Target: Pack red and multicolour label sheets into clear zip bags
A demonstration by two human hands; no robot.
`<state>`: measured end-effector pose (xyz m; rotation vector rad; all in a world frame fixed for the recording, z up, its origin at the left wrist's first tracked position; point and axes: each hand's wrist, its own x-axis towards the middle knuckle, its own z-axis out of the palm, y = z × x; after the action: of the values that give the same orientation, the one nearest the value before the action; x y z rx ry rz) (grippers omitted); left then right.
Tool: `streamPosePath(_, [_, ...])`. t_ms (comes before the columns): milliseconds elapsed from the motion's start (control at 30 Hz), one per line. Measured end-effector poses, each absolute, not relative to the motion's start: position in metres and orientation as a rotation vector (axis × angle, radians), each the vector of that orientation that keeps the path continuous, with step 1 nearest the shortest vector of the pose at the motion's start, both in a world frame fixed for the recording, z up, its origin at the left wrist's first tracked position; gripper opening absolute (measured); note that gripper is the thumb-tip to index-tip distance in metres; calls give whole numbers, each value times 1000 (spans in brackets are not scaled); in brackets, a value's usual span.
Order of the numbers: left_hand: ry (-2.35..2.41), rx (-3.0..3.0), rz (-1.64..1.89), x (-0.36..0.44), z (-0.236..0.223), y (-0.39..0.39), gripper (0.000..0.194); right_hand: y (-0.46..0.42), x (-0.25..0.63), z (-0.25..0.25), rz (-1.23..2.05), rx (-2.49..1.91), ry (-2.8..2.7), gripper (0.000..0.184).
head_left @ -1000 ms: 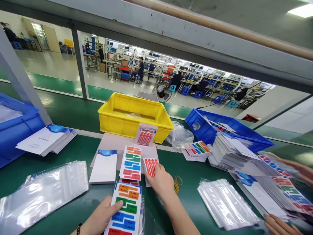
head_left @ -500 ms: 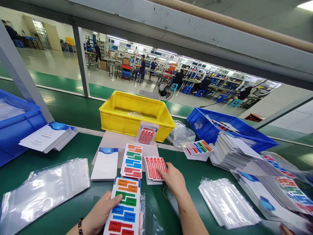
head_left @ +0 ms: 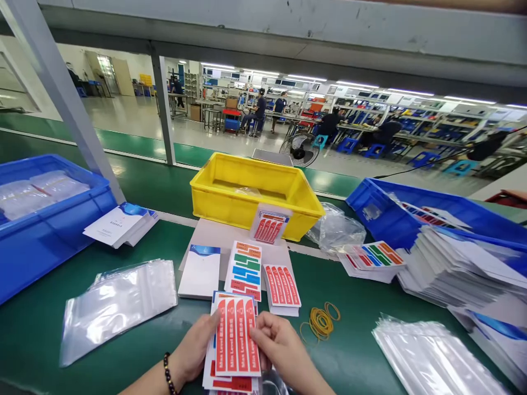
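My left hand (head_left: 192, 346) is closed on a stack of sheets, its thumb on the left edge. On top lies a red sticker sheet (head_left: 236, 336) lettered "Max Level" and "Min Level". Beneath it a multicoloured sticker sheet (head_left: 209, 366) shows at the edges. My right hand (head_left: 282, 345) pinches the red sheet's right edge between thumb and fingers. Just beyond my hands lie a pile of multicoloured sticker sheets (head_left: 246, 269), a pile of red sticker sheets (head_left: 283, 285) and a stack of white booklets (head_left: 200, 274) with blue tops.
A yellow bin (head_left: 251, 206) stands behind the piles, between two blue bins (head_left: 53, 225) (head_left: 370, 219). Clear plastic bags (head_left: 121, 307) lie left, more clear bags (head_left: 436, 356) right. Rubber bands (head_left: 321, 322) lie right of my hand. Tall paper stacks (head_left: 453, 274) stand at right.
My right hand has moved from the red pile back to my left hand, bringing a red sticker sheet onto the multicoloured one. The camera view has shifted, and the rubber bands are now uncovered.
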<state>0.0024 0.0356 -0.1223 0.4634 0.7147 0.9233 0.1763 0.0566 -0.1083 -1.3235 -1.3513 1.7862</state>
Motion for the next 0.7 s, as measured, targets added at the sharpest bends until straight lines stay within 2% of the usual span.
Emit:
streamPosePath(167, [844, 586, 888, 3, -125, 35, 43, 52, 170, -121, 1705, -1444, -1464, 37])
streamPosePath(300, [874, 675, 865, 1, -124, 34, 45, 57, 180, -118, 1490, -1468, -1619, 36])
streamPosePath(400, [846, 717, 808, 0, -121, 33, 46, 62, 182, -111, 1435, -1349, -1424, 27])
streamPosePath(467, [824, 745, 749, -1, -117, 32, 46, 64, 182, -107, 1608, -1173, -1256, 39])
streamPosePath(567, [831, 901, 744, -3, -113, 34, 45, 67, 183, -105, 1829, -1003, -1157, 34])
streamPosePath(633, [925, 1093, 801, -6, -113, 36, 40, 73, 187, -107, 1727, -1047, -1070, 34])
streamPosePath(700, [1103, 1324, 807, -9, -114, 39, 26, 79, 194, -108, 1531, -1102, -912, 38])
